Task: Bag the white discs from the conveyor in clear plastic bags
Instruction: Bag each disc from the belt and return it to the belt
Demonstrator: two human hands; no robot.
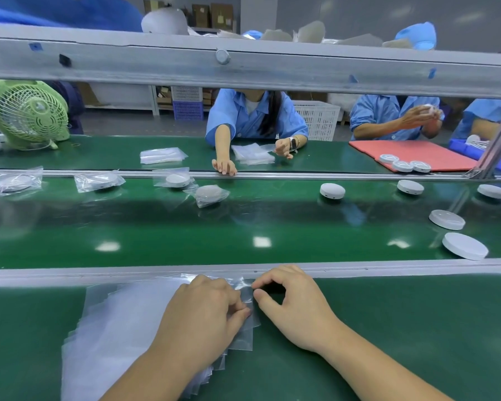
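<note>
Bare white discs: 5 on conveyor belt [243, 224], all right of centre. Nearest disc [464, 246] lies flat by the near rail, forward and right of the hands. It is round, so no long axis; the right hand is nearer.

Stack of clear bags [122, 328] fanned on near bench. Left hand [203, 311] rests on stack, fingertips pinching top bag [247, 298]. Right hand [292, 305] pinches the same edge, thumb to forefinger. Top bag looks empty.

4 bagged discs [99, 180] at left, 1 disc each.
</note>
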